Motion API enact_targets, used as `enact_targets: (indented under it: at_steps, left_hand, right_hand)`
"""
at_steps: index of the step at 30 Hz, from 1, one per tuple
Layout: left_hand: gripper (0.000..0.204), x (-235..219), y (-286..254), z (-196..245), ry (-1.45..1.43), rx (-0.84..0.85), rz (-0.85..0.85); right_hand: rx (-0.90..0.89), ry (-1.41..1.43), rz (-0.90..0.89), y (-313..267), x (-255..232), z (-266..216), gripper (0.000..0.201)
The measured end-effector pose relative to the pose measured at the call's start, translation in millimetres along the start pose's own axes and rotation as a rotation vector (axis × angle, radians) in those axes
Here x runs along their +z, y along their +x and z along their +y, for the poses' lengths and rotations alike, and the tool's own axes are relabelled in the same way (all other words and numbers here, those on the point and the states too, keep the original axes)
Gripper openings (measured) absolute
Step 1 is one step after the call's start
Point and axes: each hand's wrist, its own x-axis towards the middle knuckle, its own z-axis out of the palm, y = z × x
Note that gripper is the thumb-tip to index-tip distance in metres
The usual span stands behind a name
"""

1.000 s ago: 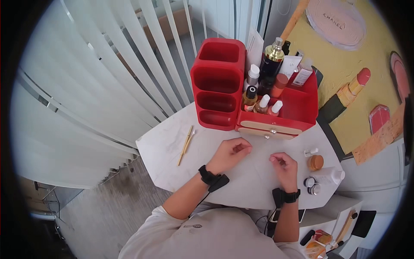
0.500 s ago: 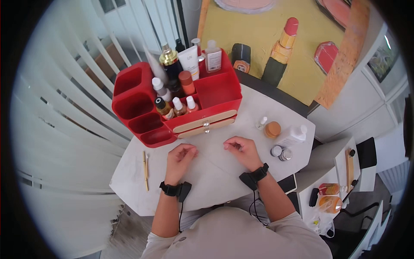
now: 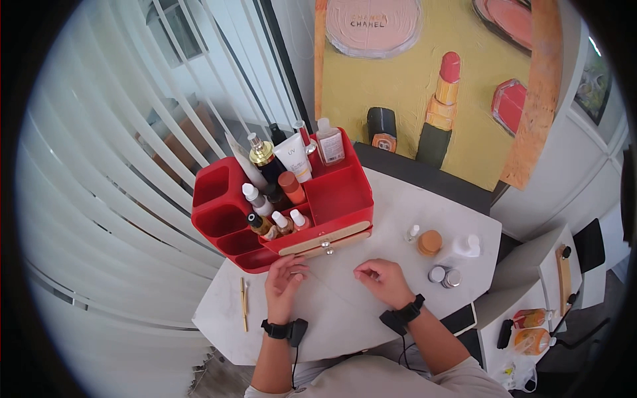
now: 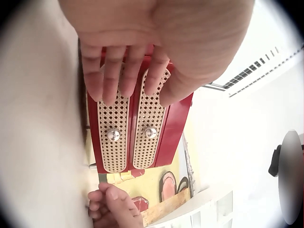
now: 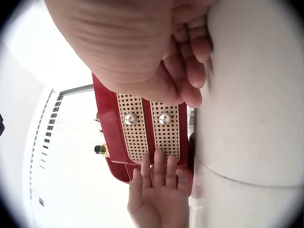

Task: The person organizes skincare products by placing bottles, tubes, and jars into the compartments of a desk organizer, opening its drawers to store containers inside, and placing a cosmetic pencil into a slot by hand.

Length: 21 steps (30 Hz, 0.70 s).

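A red makeup organizer (image 3: 342, 219) stands at the back of the table, bottles and tubes in its compartments. Its two drawers have cane-patterned fronts (image 4: 113, 152) and round silver knobs (image 5: 164, 118). In the head view my left hand (image 3: 284, 286) is just in front of the organizer's lower left corner, fingers extended and holding nothing. The left wrist view shows those fingers (image 4: 111, 80) overlapping the drawer fronts. My right hand (image 3: 388, 282) rests low over the table to the right of the drawers, its fingers loosely curled around nothing.
On the right of the table (image 3: 338, 318) stand a small clear bottle (image 3: 413, 233), an amber jar (image 3: 430, 243), a white bottle (image 3: 466, 247) and two small lidded jars (image 3: 452, 277). Two thin gold sticks (image 3: 244, 302) lie at left. A makeup painting (image 3: 405, 126) leans behind.
The head view has swung right and then tilted up. My left hand's fingers have straightened out toward the organizer. The right hand stays loosely curled near the table.
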Motion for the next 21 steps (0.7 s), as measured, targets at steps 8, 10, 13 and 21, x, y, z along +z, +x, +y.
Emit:
enact_targets:
  at_steps: [8, 10, 13, 21]
  left_hand:
    - [0.041, -3, -4, -3, 0.049, -0.059, 0.044]
    - [0.036, -3, -2, -2, 0.032, -0.066, 0.082]
    - [0.04, -8, -7, -7, -0.024, -0.142, 0.078]
    - [0.034, -13, -8, -1, -0.093, -0.23, 0.088]
  right_hand:
    - [-0.04, -0.09, 0.014, -1, 0, -3, 0.006]
    - [-0.044, -0.088, -0.003, 1, -2, -6, 0.007]
    - [0.006, -0.076, -0.018, 0, -4, -12, 0.007]
    - [0.163, 0.008, 0.021, -2, -3, -11, 0.007]
